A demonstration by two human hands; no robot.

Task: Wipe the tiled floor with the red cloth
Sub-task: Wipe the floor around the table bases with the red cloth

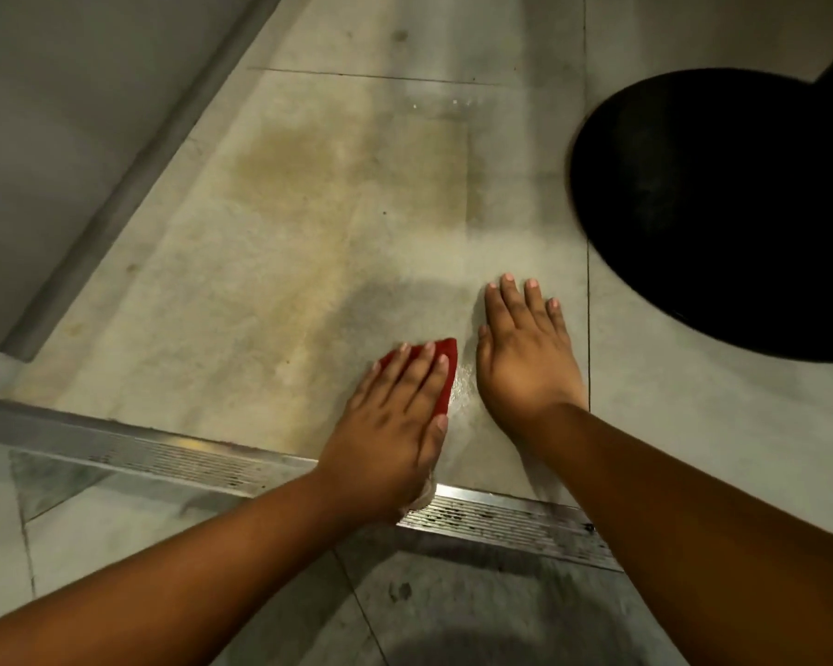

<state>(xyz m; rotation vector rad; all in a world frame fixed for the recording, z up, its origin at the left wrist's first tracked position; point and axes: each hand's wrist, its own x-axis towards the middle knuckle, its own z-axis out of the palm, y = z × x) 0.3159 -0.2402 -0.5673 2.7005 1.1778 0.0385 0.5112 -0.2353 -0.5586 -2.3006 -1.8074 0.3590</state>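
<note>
Two bare hands on a grey tiled floor (309, 262), one pressing a red cloth.

The floor is pale grey with a yellowish stain and a wet sheen. A large round black object (722, 213) sits far right; whether it holds anything cannot be told. A metal drain grate (491, 521) crosses under the wrists. The right hand (525, 358) lies flat, fingers straight, holding nothing. The left hand (395, 425) presses straight fingers onto the red cloth (446, 372), which peeks out past its fingertips.

You will find no text, label, brand, number or sign to read anywhere here, on any surface in view.
</note>
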